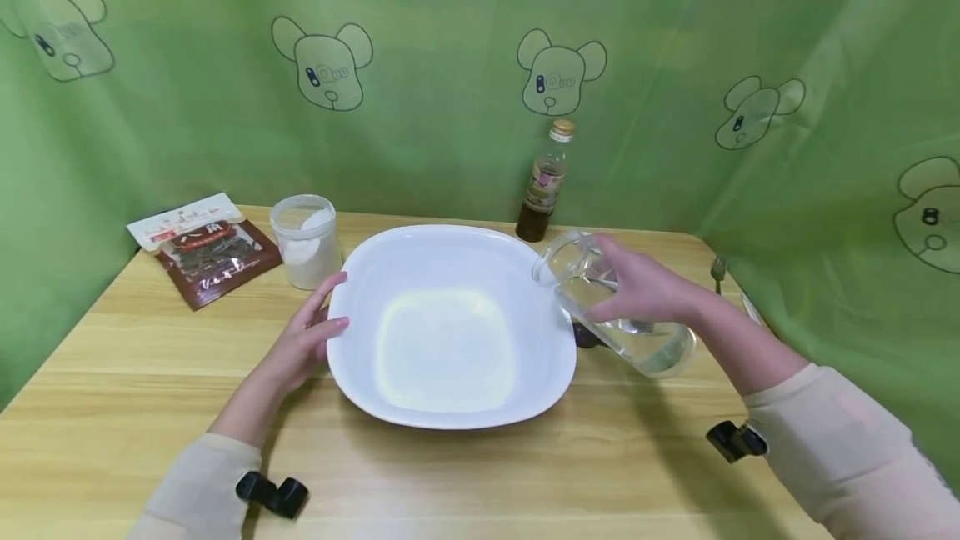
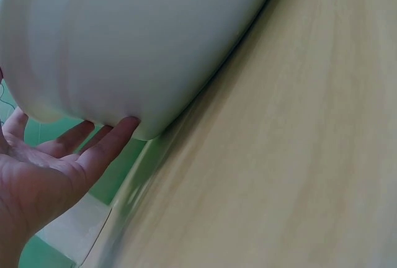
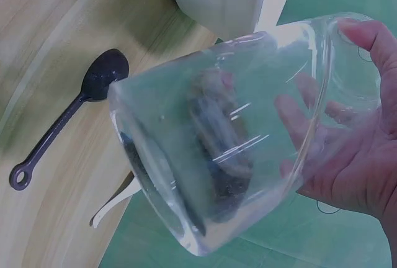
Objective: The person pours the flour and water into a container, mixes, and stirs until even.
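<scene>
A large white basin (image 1: 450,273) stands mid-table, a pale squarish patch showing on its floor. My left hand (image 1: 296,348) holds its left side, with a fingertip and the thumb at the rim. In the left wrist view, several fingers (image 2: 108,147) press against the outer wall. With my right hand (image 1: 641,282) I grip a clear glass jar (image 1: 660,352) holding water around its upper part. The jar is tipped to the left, its mouth close by the basin's right rim. Through the glass, fingers show on the far side in the right wrist view.
A tub of white powder (image 1: 300,261) stands behind my left hand, beside a brown-and-white packet (image 1: 213,248). A bottle of dark liquid (image 1: 542,190) stands at the back. Below the jar lie a black spoon (image 3: 102,75) and a white handle (image 3: 115,203). A fork (image 1: 718,269) lies far right.
</scene>
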`<state>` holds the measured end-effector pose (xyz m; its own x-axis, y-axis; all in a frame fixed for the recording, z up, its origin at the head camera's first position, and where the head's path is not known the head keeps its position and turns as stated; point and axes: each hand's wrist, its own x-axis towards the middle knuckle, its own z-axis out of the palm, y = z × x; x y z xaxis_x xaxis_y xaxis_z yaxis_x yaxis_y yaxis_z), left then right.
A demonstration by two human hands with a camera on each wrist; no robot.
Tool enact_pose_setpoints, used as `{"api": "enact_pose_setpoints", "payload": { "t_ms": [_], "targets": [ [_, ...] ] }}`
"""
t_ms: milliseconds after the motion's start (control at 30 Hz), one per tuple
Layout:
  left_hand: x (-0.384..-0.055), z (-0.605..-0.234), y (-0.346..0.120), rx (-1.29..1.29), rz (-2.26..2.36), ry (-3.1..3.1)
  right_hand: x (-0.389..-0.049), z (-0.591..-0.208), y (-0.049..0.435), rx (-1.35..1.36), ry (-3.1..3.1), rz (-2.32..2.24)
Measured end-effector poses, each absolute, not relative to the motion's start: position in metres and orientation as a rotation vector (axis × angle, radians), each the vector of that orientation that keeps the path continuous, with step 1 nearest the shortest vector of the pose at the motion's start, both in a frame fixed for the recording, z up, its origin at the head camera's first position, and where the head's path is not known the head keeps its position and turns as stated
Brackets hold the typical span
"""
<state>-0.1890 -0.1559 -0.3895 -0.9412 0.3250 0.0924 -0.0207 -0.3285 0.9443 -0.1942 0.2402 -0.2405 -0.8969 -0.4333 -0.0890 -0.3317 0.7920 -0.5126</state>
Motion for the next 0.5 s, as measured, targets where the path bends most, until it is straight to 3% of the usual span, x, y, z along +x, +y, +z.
{"api": "enact_pose_setpoints", "payload": {
  "t_ms": [500],
  "targets": [
    [-0.1898, -0.391, -0.1546, 0.378, 2.379, 1.656, -0.1962, -0.2351, 0.2369, -0.561, 2.768, -0.614]
  ]
}}
